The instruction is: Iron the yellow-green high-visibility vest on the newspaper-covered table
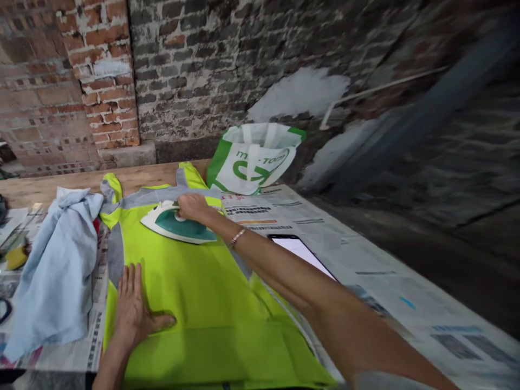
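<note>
A bright yellow-green garment (195, 292) with grey bands lies spread over the table. On its upper part rests a white and teal iron (182, 226), pointing left. My right hand (194, 207) is wrapped round the iron's handle, and my forearm reaches across the garment's right side. Lower down, my left hand (136, 311) lies flat on the garment near its left edge, fingers together and thumb stretched out to the right. The iron's soleplate is hidden against the fabric.
Left of the garment lies a crumpled light blue cloth (60, 271). Newspaper (345, 254) covers much of the table. A phone (303, 253) lies beside my right forearm. A white and green bag (254, 157) stands at the back, before a brick wall (195, 70).
</note>
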A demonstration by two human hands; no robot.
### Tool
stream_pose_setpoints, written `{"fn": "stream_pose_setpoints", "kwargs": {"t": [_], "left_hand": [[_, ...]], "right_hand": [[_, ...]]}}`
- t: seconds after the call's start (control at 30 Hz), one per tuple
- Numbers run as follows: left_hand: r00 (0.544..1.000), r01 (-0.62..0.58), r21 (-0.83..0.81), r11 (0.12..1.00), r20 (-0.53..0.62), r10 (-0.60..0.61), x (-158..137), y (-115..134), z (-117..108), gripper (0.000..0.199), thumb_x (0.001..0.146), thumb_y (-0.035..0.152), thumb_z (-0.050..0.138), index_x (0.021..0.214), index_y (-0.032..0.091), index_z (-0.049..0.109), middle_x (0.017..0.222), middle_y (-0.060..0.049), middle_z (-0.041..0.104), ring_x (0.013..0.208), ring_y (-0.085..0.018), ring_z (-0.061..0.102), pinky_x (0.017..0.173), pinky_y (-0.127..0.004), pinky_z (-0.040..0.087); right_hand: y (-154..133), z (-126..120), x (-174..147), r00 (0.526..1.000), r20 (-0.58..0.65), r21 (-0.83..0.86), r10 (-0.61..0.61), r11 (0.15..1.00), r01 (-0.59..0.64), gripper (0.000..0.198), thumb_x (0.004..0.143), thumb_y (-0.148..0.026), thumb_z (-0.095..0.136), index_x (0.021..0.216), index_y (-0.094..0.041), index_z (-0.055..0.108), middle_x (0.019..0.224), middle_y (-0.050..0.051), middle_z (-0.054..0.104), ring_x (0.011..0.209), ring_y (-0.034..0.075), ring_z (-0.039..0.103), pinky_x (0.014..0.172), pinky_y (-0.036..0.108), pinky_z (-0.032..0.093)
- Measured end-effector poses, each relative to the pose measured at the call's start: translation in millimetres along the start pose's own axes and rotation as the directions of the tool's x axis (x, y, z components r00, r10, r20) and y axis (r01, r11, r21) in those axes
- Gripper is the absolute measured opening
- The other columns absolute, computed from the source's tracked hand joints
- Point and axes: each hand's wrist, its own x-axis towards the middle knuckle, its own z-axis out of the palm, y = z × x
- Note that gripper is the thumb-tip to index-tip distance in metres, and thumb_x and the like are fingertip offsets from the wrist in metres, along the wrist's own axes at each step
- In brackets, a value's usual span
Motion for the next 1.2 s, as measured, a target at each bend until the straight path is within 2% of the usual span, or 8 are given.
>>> {"fn": "stream_pose_setpoints", "kwargs": {"t": [0.13, 0.27, 0.43, 0.63, 0.77, 0.93, 1.07, 1.2], "left_hand": [[1.0, 0.012, -0.017, 1.0, 0.021, -0.012, 2.9, 0.6, -4.2, 0.139, 0.056, 0.067, 0.084, 0.162, 0.012, 0.013, 0.164, -0.028, 0.031, 0.154, -0.048, 0.022, 0.12, -0.067, 0.029], [0.999, 0.038, -0.011, 0.999, 0.037, -0.038, 5.9, 2.4, -7.8, 0.136, 0.057, 0.066, 0.084, 0.161, 0.011, 0.017, 0.164, -0.029, 0.032, 0.154, -0.047, 0.023, 0.121, -0.067, 0.028], [0.999, 0.046, -0.002, 0.999, 0.015, -0.046, 6.8, 0.8, -5.0, 0.135, 0.056, 0.065, 0.084, 0.16, 0.011, 0.019, 0.163, -0.028, 0.035, 0.154, -0.047, 0.025, 0.121, -0.065, 0.029], [1.0, 0.017, -0.019, 1.0, 0.017, -0.016, 3.6, -1.6, -2.0, 0.136, 0.057, 0.068, 0.082, 0.161, 0.009, 0.017, 0.164, -0.029, 0.032, 0.154, -0.048, 0.023, 0.12, -0.066, 0.03], [1.0, 0.01, -0.01, 1.0, 0.019, -0.01, 2.3, 2.5, -3.0, 0.138, 0.056, 0.068, 0.084, 0.162, 0.01, 0.015, 0.164, -0.029, 0.031, 0.155, -0.048, 0.02, 0.121, -0.066, 0.029], [0.999, -0.025, 0.039, 0.999, -0.024, 0.026, 2.7, 5.5, -4.8, 0.137, 0.057, 0.065, 0.086, 0.162, 0.014, 0.014, 0.164, -0.027, 0.034, 0.154, -0.048, 0.024, 0.118, -0.067, 0.033], [0.993, -0.088, 0.065, 0.994, -0.074, 0.092, 5.0, 2.5, -5.1, 0.139, 0.057, 0.065, 0.087, 0.162, 0.011, 0.013, 0.162, -0.028, 0.036, 0.152, -0.049, 0.028, 0.117, -0.066, 0.037], [0.99, -0.116, 0.057, 0.992, -0.074, 0.12, 7.8, 0.1, -5.0, 0.14, 0.058, 0.069, 0.086, 0.162, 0.01, 0.013, 0.161, -0.029, 0.037, 0.152, -0.049, 0.029, 0.116, -0.066, 0.038]], "right_hand": [[-15.9, 1.1, -66.9, 0.998, 0.0, -0.022, -0.065, 0.998, 0.065, 0.035, 0.09, -0.032, 0.061, 0.115, -0.014, 0.076, 0.111, 0.02, 0.077, 0.11, 0.033, 0.071, 0.085, 0.035, 0.051], [-35.4, -1.8, -124.9, 0.991, 0.051, -0.008, -0.124, 0.992, 0.124, 0.029, 0.091, -0.031, 0.06, 0.111, -0.016, 0.076, 0.106, 0.018, 0.079, 0.106, 0.031, 0.073, 0.083, 0.033, 0.05], [-49.8, -0.9, -145.1, 0.994, 0.039, -0.027, -0.105, 0.994, 0.106, 0.03, 0.094, -0.025, 0.057, 0.117, -0.014, 0.073, 0.106, 0.02, 0.078, 0.107, 0.033, 0.073, 0.084, 0.035, 0.05], [-57.9, 3.6, -98.7, 0.999, -0.047, -0.018, -0.011, 1.0, 0.01, 0.031, 0.098, -0.018, 0.048, 0.117, -0.013, 0.072, 0.112, 0.023, 0.075, 0.108, 0.032, 0.071, 0.084, 0.036, 0.051], [-63.5, 4.6, -51.1, 0.989, -0.139, -0.007, -0.044, 0.999, 0.043, 0.038, 0.102, -0.016, 0.037, 0.121, -0.011, 0.07, 0.116, 0.023, 0.072, 0.111, 0.031, 0.068, 0.089, 0.037, 0.049], [-69.2, 0.6, 7.7, 0.97, -0.243, 0.054, -0.011, 0.998, 0.024, 0.044, 0.103, -0.01, 0.029, 0.126, -0.007, 0.066, 0.122, 0.024, 0.069, 0.112, 0.03, 0.064, 0.092, 0.039, 0.047], [-67.2, -10.6, 45.0, 0.977, -0.201, 0.099, 0.075, 0.994, -0.056, 0.043, 0.098, -0.005, 0.035, 0.122, -0.007, 0.07, 0.12, 0.026, 0.071, 0.111, 0.03, 0.068, 0.086, 0.037, 0.051], [-57.8, -11.4, 48.5, 0.979, -0.192, 0.1, 0.063, 0.994, -0.044, 0.04, 0.093, -0.008, 0.047, 0.123, -0.008, 0.072, 0.118, 0.025, 0.073, 0.114, 0.032, 0.068, 0.089, 0.037, 0.052]]}}
